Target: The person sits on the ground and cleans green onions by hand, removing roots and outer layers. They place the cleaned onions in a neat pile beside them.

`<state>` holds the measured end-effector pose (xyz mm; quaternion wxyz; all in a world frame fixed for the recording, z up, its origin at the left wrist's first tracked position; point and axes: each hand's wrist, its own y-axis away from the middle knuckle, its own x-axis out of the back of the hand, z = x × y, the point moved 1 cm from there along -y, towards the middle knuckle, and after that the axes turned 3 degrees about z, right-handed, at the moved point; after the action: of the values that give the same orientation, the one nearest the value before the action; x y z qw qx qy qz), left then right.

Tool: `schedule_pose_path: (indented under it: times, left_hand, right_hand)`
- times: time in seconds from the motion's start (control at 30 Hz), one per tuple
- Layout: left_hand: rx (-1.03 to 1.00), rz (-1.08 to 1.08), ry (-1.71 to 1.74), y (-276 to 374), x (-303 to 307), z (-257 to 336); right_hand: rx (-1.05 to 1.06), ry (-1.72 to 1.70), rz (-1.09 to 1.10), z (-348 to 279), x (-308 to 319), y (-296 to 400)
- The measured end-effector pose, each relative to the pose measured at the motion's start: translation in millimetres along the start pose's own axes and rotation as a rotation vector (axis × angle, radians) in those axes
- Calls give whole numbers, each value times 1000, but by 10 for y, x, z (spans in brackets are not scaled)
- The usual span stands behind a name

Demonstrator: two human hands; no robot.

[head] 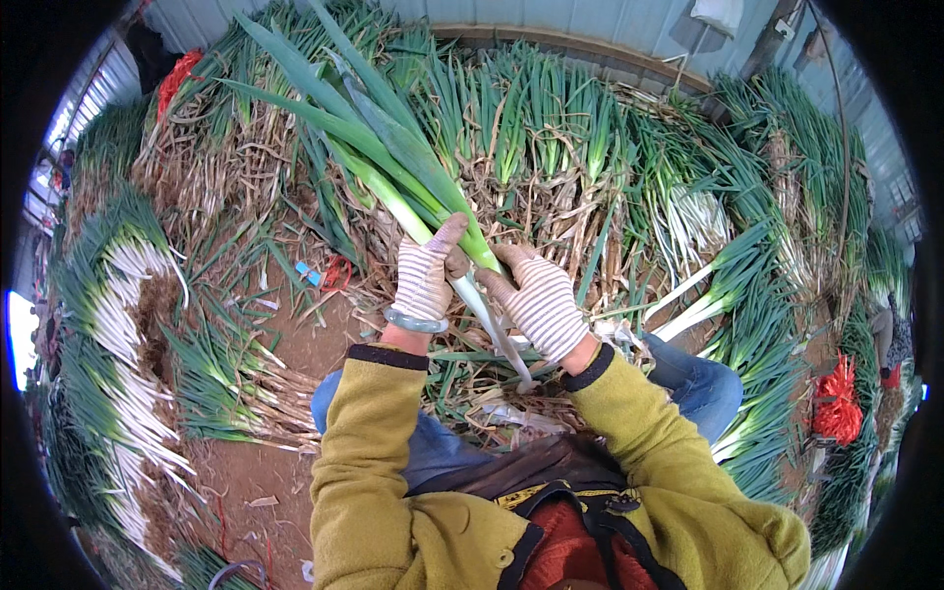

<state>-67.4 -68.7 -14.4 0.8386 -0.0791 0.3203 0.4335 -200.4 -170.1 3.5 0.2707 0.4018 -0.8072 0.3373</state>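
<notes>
Held up before me are large green onion stalks, with broad green leaves pointing to the upper left and a white shank ending in roots near my lap. My left hand, in a striped glove with bare fingertips and a bangle at the wrist, grips them where green turns white. On the other side, my right hand, gloved alike, has thumb and fingers against a green leaf base of the same onions. Whether these are one plant or two I cannot tell. Peeled leaf scraps lie between my knees.
Unpeeled green onions stand massed along the metal wall. Clean white-shanked onions lie in rows at left, and more at right. A small loose bunch rests by my left knee. Red twine lies far right; a blue item sits ahead.
</notes>
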Motion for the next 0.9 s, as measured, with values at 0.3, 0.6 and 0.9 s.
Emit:
schedule_pose_path:
  times: [0.3,0.6,0.9]
  left_hand:
    - [-77,-57,-120,159,-45,89]
    - [66,-290,1,179,-39,200]
    - [65,-402,-29,157,30,221]
  right_hand:
    - [-245,-238,-104,-22,151,-4]
    - [-776,-1451,-28,258,-71,181]
    - [-741,-1704,-142,326,-123,62]
